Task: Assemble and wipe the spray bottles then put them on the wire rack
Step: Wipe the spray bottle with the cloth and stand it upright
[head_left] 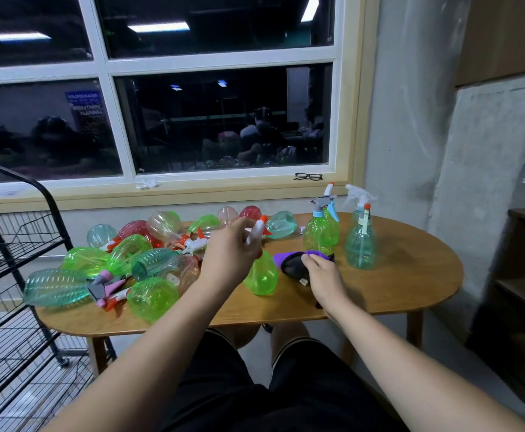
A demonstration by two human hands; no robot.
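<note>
the left hand (230,251) grips the white spray head with an orange tip (256,232) that sits on top of a clear green plastic bottle (262,272). this bottle stands a bit tilted on the oval wooden table (411,275), near the front middle. the right hand (325,275) curls its fingers on a purple and black cloth (295,260), which lies just beside the bottle.

putting this bottle together looks about done, and wiping seems to come next. for that, the right hand needs to lift the cloth and rub it over the bottle while the left hand holds the bottle steady.

a finished green spray bottle (320,233) and a finished blue-green spray bottle (359,244) stand on the right of the table. a pile of loose bottles and spray heads (136,263) lies on the left. the black wire rack (21,244) stands past the left end of the table, well apart from the bottle in hand.
</note>
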